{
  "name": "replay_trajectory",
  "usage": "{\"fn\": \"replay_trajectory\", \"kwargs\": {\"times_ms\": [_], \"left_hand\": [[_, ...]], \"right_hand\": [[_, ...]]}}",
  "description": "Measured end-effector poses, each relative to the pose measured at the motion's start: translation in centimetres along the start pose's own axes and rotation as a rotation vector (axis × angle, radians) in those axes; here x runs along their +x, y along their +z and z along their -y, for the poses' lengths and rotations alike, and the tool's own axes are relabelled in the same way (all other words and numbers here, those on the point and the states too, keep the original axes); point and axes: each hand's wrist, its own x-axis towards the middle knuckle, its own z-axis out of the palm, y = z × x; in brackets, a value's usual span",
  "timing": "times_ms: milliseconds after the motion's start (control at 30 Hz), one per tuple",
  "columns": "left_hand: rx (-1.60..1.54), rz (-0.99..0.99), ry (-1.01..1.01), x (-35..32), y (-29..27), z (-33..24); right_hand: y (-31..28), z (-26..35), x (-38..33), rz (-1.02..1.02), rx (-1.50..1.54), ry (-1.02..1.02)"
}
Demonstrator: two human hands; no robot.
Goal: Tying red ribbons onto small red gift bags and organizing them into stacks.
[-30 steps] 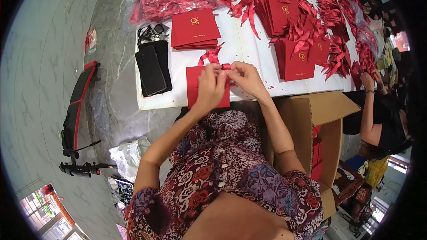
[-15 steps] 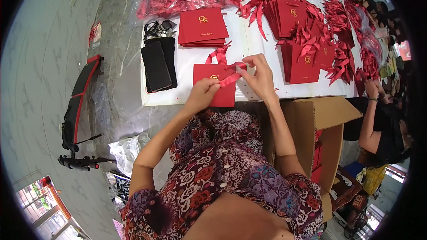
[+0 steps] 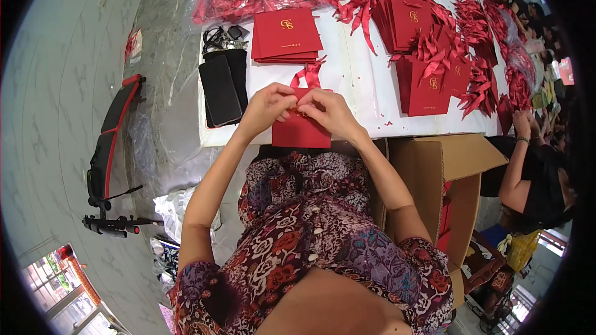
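Fingertips (image 3: 292, 104) pinched on red envelope (image 3: 302, 130)

Single head view, looking steeply down, close over white table (image 3: 366, 87) edge.

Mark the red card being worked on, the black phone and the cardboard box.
red card (image 3: 302, 133): head view, on its lower face below the hands.
black phone (image 3: 220, 89): head view, middle of its dark face.
cardboard box (image 3: 456, 154): head view, on the open top flap.
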Motion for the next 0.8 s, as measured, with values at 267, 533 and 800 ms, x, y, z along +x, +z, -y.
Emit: {"fn": "replay_trajectory", "kwargs": {"times_ms": [267,533,800], "left_hand": [[0.804,-0.303,0.39,0.2,1.1,2.1],[0.75,-0.361,0.537,0.5,3.2,1.4],[0.842,-0.32,0.489,0.4,4.5,1.7]], "right_hand": [[1.6,-0.9,0.5,-0.223,-0.168,0.02],[2.8,-2.1,0.1,-0.302,-0.265,-0.051],[4.6,-1.3,-1.1,-0.451,-0.292,0.018]]}}
